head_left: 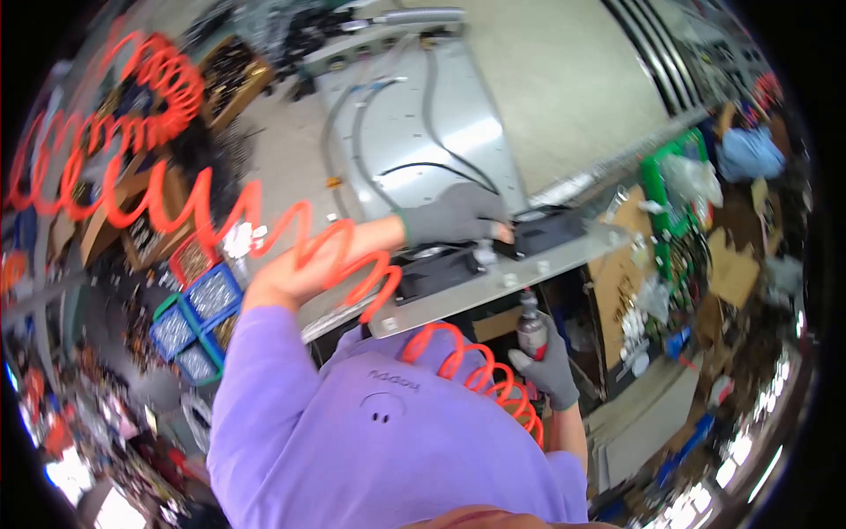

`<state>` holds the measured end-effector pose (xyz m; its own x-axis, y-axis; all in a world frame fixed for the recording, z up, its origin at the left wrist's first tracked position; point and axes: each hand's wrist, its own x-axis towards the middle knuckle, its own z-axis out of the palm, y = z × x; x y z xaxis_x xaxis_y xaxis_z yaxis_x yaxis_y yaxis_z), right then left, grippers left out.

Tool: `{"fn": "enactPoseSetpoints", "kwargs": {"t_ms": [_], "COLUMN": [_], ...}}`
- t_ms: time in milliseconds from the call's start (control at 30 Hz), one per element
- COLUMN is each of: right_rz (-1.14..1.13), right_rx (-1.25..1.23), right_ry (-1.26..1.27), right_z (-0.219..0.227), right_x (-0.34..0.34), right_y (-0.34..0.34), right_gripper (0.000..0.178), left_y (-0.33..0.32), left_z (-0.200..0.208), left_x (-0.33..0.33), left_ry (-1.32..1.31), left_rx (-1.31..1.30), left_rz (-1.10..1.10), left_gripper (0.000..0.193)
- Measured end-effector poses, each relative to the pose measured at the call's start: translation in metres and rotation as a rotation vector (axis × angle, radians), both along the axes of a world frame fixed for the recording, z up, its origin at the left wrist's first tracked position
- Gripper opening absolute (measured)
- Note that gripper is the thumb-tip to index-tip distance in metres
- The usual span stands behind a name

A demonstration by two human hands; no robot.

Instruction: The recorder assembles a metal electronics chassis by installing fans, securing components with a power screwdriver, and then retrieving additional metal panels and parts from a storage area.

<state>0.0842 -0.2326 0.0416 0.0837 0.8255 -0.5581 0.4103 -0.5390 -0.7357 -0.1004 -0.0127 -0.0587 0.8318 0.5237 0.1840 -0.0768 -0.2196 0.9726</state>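
Note:
My left hand (454, 214), in a grey glove with bare fingertips, reaches over the near edge of a metal panel (476, 132). Its fingers are curled down beside a small whitish piece (485, 253), between two black rectangular parts (441, 273) set along a grey metal strip (414, 315). What the fingertips pinch, if anything, is too small to make out. Lower right, my right hand (552, 368), also gloved, is wrapped round a power screwdriver (530, 328) held upright below the strip. An orange coiled air hose (476, 370) runs across my body toward it.
The orange hose (167, 203) also loops over my left forearm from the upper left. Blue bins (211, 295) of small hardware stand at the left. Dark cables (432, 97) lie on the panel. A green crate (656, 194) and cardboard (736, 269) are at the right.

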Motion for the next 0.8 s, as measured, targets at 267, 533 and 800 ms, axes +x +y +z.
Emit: {"fn": "enactPoseSetpoints", "kwargs": {"t_ms": [267,533,800], "right_rz": [-0.178,-0.25,-0.155], "right_rx": [-0.007,-0.273,-0.325], "right_ry": [0.254,0.391,0.344], "right_z": [-0.009,-0.07,-0.056], "right_x": [0.006,0.032,0.03], "right_y": [-0.029,-0.051,-0.017], "right_gripper": [0.05,0.033,0.033], "left_y": [-0.006,-0.183,-0.246], "left_z": [-0.045,-0.062,-0.03], "left_x": [-0.112,-0.339,-0.477], "left_ry": [0.061,0.85,1.789], "left_rx": [-0.374,0.132,-0.155], "left_rz": [0.662,1.905,2.063], "left_gripper": [0.03,0.023,0.047]}}
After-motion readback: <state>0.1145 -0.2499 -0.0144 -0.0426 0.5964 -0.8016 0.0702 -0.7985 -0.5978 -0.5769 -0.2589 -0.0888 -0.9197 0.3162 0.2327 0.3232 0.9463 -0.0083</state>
